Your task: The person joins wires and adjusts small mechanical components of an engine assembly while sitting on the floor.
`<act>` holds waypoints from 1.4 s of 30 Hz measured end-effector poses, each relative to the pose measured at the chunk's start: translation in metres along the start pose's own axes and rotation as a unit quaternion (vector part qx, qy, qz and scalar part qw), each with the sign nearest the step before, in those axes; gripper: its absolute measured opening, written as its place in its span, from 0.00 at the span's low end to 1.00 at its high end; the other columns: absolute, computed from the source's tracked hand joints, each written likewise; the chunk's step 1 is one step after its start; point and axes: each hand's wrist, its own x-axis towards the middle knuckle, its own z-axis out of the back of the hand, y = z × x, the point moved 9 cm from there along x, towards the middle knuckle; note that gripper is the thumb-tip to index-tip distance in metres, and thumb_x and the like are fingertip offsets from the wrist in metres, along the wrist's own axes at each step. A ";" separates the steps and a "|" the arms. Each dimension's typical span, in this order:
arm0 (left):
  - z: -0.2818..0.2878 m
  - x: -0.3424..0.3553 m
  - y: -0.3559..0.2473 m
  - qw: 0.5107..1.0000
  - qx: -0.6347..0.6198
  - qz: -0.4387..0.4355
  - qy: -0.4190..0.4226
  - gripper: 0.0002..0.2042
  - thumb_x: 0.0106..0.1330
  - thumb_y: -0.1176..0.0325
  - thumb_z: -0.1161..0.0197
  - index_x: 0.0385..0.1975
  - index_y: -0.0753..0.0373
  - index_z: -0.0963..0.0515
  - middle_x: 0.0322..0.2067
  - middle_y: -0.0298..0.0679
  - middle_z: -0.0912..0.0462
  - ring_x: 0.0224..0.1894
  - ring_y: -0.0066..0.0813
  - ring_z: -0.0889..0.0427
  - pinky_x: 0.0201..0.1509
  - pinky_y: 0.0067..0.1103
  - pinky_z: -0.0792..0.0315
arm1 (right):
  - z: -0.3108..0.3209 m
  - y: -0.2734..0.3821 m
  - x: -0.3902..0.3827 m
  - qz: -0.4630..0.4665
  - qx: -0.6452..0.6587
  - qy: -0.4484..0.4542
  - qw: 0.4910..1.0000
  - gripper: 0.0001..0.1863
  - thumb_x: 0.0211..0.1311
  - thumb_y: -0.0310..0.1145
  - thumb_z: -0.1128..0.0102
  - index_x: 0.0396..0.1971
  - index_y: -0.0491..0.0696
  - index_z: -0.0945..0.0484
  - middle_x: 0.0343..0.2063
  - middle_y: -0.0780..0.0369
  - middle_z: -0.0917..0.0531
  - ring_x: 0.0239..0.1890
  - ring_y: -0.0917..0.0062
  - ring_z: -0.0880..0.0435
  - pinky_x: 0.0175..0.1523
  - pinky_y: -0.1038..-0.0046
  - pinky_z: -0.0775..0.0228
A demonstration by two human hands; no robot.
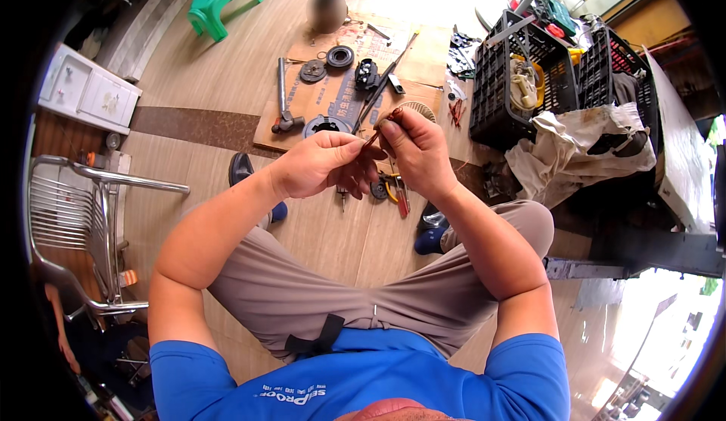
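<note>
Head view: left fingers (350,149), right fingers (395,135) pinch thin reddish-brown wire (371,140).

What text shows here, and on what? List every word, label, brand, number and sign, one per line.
Blue shirt: white printed lettering on its front; I won't copy it out.
Cardboard sheet: blue printed characters, partly covered; not copied either.
Same sheet, farther up: fainter reddish print, too small to read.
White cabinet: a small mark on its front, too blurred to tell whether it holds text.
</note>
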 end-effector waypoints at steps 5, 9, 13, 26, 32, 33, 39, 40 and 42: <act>0.018 0.003 -0.006 0.992 0.109 -0.048 -0.048 0.11 0.73 0.66 0.45 0.45 0.66 0.22 0.30 0.38 0.16 0.28 0.24 0.17 0.35 0.20 0.21 | 0.000 -0.016 0.001 -0.037 0.028 -0.005 0.999 0.06 0.70 0.29 0.44 0.34 0.42 0.22 0.23 0.72 0.25 0.26 0.91 0.30 0.30 0.84 0.37; 0.022 0.001 -0.015 0.962 0.200 -0.082 -0.165 0.09 0.71 0.68 0.42 0.38 0.68 0.20 0.26 0.34 0.18 0.25 0.18 0.19 0.29 0.17 0.24 | 0.004 -0.025 0.003 -0.058 0.010 -0.022 0.998 0.09 0.71 0.31 0.44 0.32 0.42 0.22 0.21 0.71 0.24 0.23 0.91 0.31 0.27 0.85 0.39; 0.021 -0.007 -0.028 0.894 0.363 -0.136 -0.225 0.07 0.68 0.70 0.40 0.35 0.69 0.21 0.25 0.38 0.17 0.24 0.24 0.18 0.27 0.20 0.26 | 0.004 -0.031 -0.002 -0.092 -0.048 -0.056 0.993 0.10 0.71 0.31 0.45 0.31 0.41 0.22 0.21 0.70 0.24 0.21 0.91 0.32 0.24 0.85 0.41; 0.007 -0.005 -0.017 0.982 0.150 -0.034 -0.112 0.09 0.71 0.66 0.44 0.39 0.66 0.22 0.27 0.40 0.17 0.27 0.28 0.16 0.31 0.21 0.23 | -0.001 -0.023 0.001 -0.058 0.102 -0.014 0.993 0.09 0.72 0.29 0.48 0.39 0.40 0.21 0.26 0.69 0.20 0.24 0.92 0.29 0.28 0.87 0.37; 0.010 0.000 -0.014 0.972 0.202 -0.034 -0.115 0.09 0.72 0.70 0.45 0.40 0.69 0.22 0.28 0.37 0.17 0.27 0.22 0.18 0.33 0.19 0.22 | 0.003 -0.028 -0.002 -0.082 0.025 -0.016 0.996 0.09 0.69 0.28 0.43 0.42 0.40 0.18 0.27 0.70 0.20 0.26 0.91 0.28 0.30 0.86 0.34; 0.009 0.001 -0.013 0.972 0.202 -0.036 -0.115 0.09 0.72 0.70 0.45 0.40 0.69 0.22 0.28 0.37 0.17 0.27 0.22 0.18 0.33 0.19 0.22 | 0.002 -0.026 -0.002 -0.082 0.024 -0.014 0.996 0.09 0.69 0.28 0.43 0.42 0.40 0.18 0.27 0.70 0.20 0.26 0.91 0.28 0.30 0.86 0.34; 0.016 -0.005 -0.023 0.940 0.275 -0.079 -0.184 0.10 0.72 0.70 0.45 0.34 0.69 0.20 0.24 0.33 0.20 0.23 0.17 0.21 0.29 0.14 0.24 | -0.002 -0.023 -0.002 -0.082 0.012 -0.016 0.996 0.11 0.67 0.29 0.41 0.45 0.40 0.18 0.27 0.70 0.19 0.25 0.92 0.28 0.29 0.86 0.34; 0.017 -0.007 -0.025 0.933 0.288 -0.083 -0.199 0.10 0.71 0.70 0.44 0.33 0.70 0.20 0.23 0.35 0.20 0.22 0.17 0.22 0.28 0.15 0.25 | -0.002 -0.023 -0.002 -0.091 0.012 -0.020 0.996 0.10 0.67 0.30 0.40 0.42 0.40 0.18 0.25 0.70 0.20 0.24 0.92 0.29 0.27 0.86 0.36; 0.019 -0.011 -0.026 0.925 0.301 -0.088 -0.215 0.10 0.71 0.70 0.44 0.33 0.70 0.20 0.22 0.36 0.20 0.21 0.17 0.22 0.27 0.16 0.25 | -0.001 -0.024 -0.001 -0.099 0.013 -0.024 0.995 0.09 0.67 0.30 0.40 0.39 0.40 0.18 0.23 0.70 0.21 0.22 0.91 0.30 0.25 0.85 0.39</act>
